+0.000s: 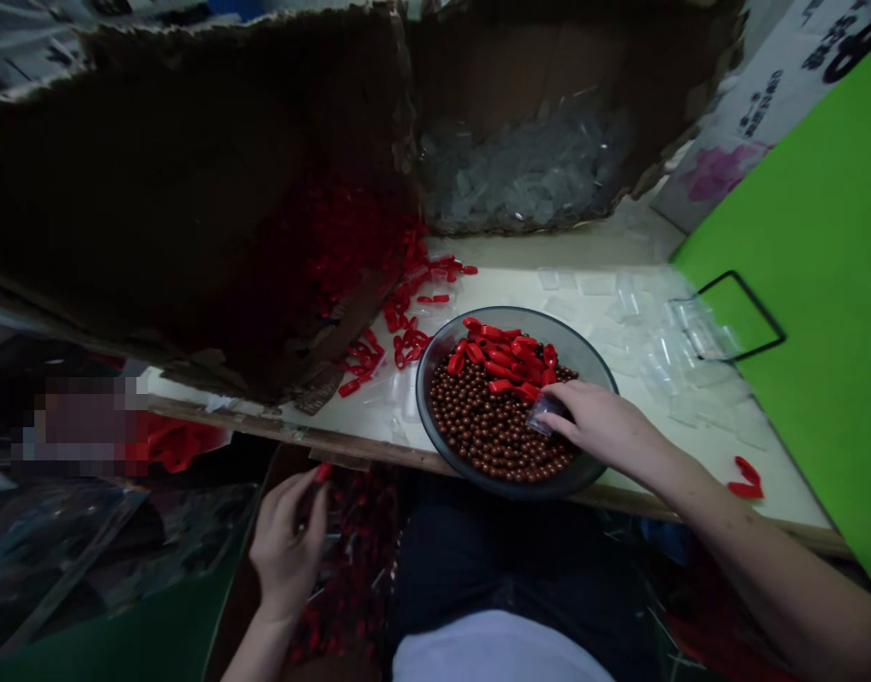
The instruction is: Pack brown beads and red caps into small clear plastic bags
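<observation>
Over the right side of a grey bowl (435, 417), my right hand (606, 417) pinches a small clear plastic case (542, 415). Brown beads (485, 426) fill the bowl, and a heap of red plastic pieces (506, 355) lies on the beads, close to my right fingertips. My left hand (290, 530) is below the table edge, above a box of red and clear pieces (350, 559). Its thumb and forefinger close on a small red plastic piece (323, 471), which is partly hidden by the fingers.
A dark cardboard box (194, 189) spills red pieces (407, 332) onto the white table (506, 270). Another box holds clear cases (527, 180). More clear cases (663, 360) lie at right, beside a green panel (826, 284) with a black wire handle (769, 313).
</observation>
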A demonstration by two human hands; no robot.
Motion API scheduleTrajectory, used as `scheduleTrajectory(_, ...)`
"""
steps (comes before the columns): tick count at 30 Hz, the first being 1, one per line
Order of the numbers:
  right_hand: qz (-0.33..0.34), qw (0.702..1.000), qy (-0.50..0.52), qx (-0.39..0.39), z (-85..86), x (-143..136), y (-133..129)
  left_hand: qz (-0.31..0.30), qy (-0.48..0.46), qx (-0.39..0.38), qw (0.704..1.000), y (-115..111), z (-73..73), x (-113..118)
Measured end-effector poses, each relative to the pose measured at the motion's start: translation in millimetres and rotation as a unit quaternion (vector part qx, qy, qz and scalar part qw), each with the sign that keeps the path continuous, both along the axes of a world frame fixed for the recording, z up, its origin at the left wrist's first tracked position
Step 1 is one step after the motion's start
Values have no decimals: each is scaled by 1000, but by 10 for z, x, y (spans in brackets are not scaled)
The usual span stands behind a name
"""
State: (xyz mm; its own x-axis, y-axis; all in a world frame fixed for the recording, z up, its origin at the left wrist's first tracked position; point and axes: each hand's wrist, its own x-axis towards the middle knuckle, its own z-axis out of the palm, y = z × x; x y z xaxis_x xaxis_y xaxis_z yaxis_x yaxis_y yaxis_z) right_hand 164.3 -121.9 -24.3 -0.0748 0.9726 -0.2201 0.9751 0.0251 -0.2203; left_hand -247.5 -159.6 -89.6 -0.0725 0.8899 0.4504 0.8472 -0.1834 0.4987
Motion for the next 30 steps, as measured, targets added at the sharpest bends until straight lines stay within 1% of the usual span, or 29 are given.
scheduleTrajectory(1,-3,1000,1,3,12,-32,4,57,24,-42,997,-44,-202,-272)
scheduleTrajectory(2,-6,1000,4,9,20,-56,6,99,50,-103,988,-99,-403,-524)
scheduleTrajectory(4,-7,1000,15,19,21,-76,7,134,76,-247,957,-223,-769,-913)
scheduleTrajectory(5,-6,1000,18,19,16,-77,7,149,83,-296,940,-280,-918,-1030)
scheduleTrajectory(6,-6,1000,18,14,9,-76,7,142,79,-336,928,-326,-1036,-1090)
scheduleTrajectory(7,-8,1000,12,6,4,-79,7,127,69,-365,920,-353,-1119,-1095)
scheduleTrajectory(8,-12,1000,2,-4,1,-89,6,109,55,-381,916,-360,-1162,-1050)
scheduleTrajectory(9,-16,1000,-12,-13,1,-109,4,90,37,-388,916,-344,-1165,-963)
scheduleTrajectory(10,-21,999,-28,-22,5,-139,1,76,16,-383,920,-306,-1128,-843)
scheduleTrajectory(11,-25,998,-43,-28,11,-179,-4,70,-6,-367,927,-250,-1055,-701)
scheduleTrajectory(12,-28,998,-54,-33,18,-224,-11,70,-30,-340,937,-178,-950,-543)
scheduleTrajectory(14,-31,997,-57,-31,32,-312,-28,68,-87,-259,959,-11,-667,-205)
scheduleTrajectory(15,-30,998,-44,-26,37,-342,-36,69,-114,-207,969,75,-503,-30)
scheduleTrajectory(17,-21,1000,5,-8,48,-360,-43,46,-157,-108,981,233,-170,326)
scheduleTrajectory(19,3,999,49,18,72,-319,-38,-19,-180,-43,983,364,123,686)
scheduleTrajectory(21,28,998,40,31,116,-254,-25,-118,-153,-14,981,467,335,1028)
scheduleTrajectory(23,36,999,-23,17,170,-220,-12,-197,-81,-14,977,542,456,1321)
scheduleTrajectory(25,45,994,-100,0,206,-257,-1,-238,6,-34,971,587,507,1536)
scheduleTrajectory(27,72,986,-153,9,197,-363,16,-248,74,-62,964,605,517,1662)
scheduleTrajectory(30,126,977,-170,25,104,-559,68,-246,120,-99,957,598,507,1723)
